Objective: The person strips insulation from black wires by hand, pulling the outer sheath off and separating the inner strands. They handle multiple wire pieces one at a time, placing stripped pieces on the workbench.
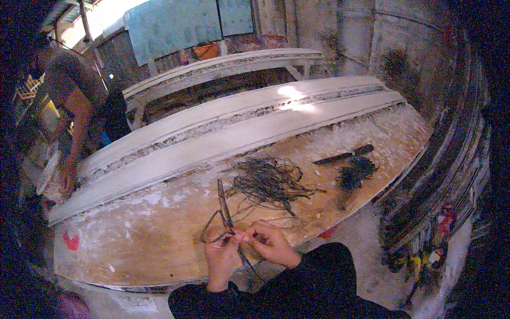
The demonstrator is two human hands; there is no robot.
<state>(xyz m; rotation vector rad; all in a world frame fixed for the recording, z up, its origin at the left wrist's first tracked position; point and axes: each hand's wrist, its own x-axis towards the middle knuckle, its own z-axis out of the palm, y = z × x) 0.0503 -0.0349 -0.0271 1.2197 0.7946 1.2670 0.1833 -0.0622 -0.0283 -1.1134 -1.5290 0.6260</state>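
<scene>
My left hand [219,249] is closed, its fingertips pinching a thin dark strip [223,204] near the front edge of the wooden board. One stiff length of this strip points away from me, a loop bends out to the left, and a tail hangs toward my lap. Against it, my right hand [272,245] is closed too, thumb and fingers pinched at the same spot; the exact grip is hidden. Just beyond my hands lies a loose tangle of dark cord [268,181]. To its right are a dark-handled knife [344,154] and a bunch of short dark strands [357,173].
The worn wooden board [138,250] carries whitish smears and a red mark [70,242]. Long pale planks [212,143] run along its far side. Another person [79,101] bends over the left end. Tools [425,260] lie low at the right, beside stacked lengths [451,154].
</scene>
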